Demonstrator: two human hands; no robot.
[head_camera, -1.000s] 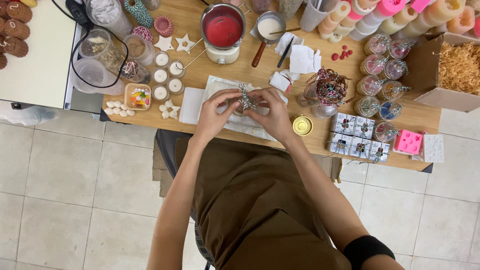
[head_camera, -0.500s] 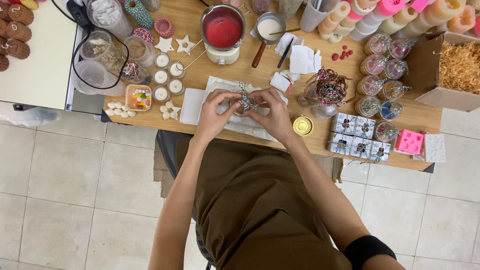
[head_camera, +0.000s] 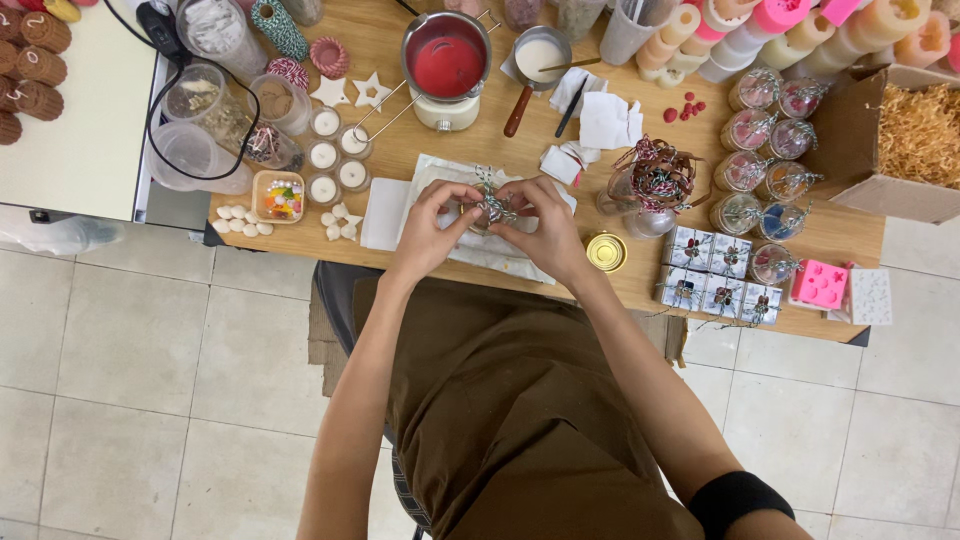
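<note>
My left hand (head_camera: 433, 227) and my right hand (head_camera: 541, 229) meet over a white paper sheet (head_camera: 392, 212) on the wooden table (head_camera: 520, 135). Between their fingertips sits a small round jar (head_camera: 489, 208) wound with striped twine, and a twine bow stands on top of it. Both hands pinch the twine at the jar. The jar's body is mostly hidden by my fingers.
A pot of red wax (head_camera: 446, 54) and a small pan of white liquid (head_camera: 540, 56) stand behind. Twine-tied jars (head_camera: 765, 140), wrapped boxes (head_camera: 712, 273), a gold lid (head_camera: 606, 251), a pink mould (head_camera: 820, 284), small white candles (head_camera: 326, 170) and a cardboard box of straw (head_camera: 915, 135) surround the sheet.
My fingers have shifted slightly on the twine at the jar; the hands stay in the same place above the paper sheet.
</note>
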